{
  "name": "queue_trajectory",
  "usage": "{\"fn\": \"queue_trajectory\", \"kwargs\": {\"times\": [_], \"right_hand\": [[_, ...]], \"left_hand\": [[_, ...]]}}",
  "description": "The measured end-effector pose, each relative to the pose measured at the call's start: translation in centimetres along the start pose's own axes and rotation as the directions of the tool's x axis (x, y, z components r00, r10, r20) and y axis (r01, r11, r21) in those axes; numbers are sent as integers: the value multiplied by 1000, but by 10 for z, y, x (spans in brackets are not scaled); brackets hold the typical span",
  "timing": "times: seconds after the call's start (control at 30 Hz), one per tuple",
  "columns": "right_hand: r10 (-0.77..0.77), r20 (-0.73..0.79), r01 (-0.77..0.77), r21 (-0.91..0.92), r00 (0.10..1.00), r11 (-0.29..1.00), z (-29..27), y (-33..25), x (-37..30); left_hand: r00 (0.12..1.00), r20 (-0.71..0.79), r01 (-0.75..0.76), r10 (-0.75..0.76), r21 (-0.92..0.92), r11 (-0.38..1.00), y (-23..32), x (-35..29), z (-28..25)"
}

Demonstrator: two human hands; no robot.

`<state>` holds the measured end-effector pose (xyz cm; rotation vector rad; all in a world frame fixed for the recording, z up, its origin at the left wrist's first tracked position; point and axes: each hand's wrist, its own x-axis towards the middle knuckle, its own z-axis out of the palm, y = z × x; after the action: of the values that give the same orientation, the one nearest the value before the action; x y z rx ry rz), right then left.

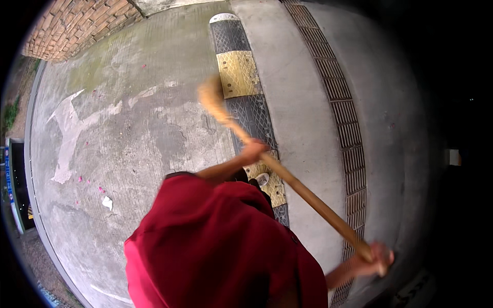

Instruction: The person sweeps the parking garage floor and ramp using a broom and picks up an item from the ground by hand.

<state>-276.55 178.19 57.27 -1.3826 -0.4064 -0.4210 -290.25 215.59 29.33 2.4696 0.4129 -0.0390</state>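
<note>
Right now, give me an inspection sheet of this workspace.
Surface: concrete ground, stained, with pale patches.
Job's things: wooden-handled broom, slanting across the view, blurred at its upper end.
Clutter: white scrap and small pink specks at left.
Hands: left hand grips the broom partway along; right hand grips near its lower end.
Cables: nothing seen.
Surroundings: black-and-yellow speed bump; slotted drain grate to its right; brick wall, upper left.

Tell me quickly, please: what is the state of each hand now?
Left hand: closed, holding the long tan shaft partway along.
Right hand: closed around the same shaft, near its end.
</note>
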Motion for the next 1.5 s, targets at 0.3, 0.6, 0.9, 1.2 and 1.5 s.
{"fn": "queue_trajectory", "kwargs": {"times": [0.3,0.6,0.9,1.2,1.5], "right_hand": [[596,179,-580,557,783,594,159,130,32],[-41,65,6,469,997,883,288,69,156],[482,52,-479,250,875,842,442,218,170],[-72,273,-28,347,959,937,397,123,295],[-341,-379,368,-2,860,930,504,209,319]], "left_hand": [[943,-72,331,-324,288,899,-102,-20,-138],[940,-305,-157,156,21,987,-115,246,-165],[922,-51,385,-383,23,923,-248,149,-252],[929,-338,-164,153,-5,986,-160,375,-295],[905,66,-420,421,-25,907,-181,599,-203]]}}
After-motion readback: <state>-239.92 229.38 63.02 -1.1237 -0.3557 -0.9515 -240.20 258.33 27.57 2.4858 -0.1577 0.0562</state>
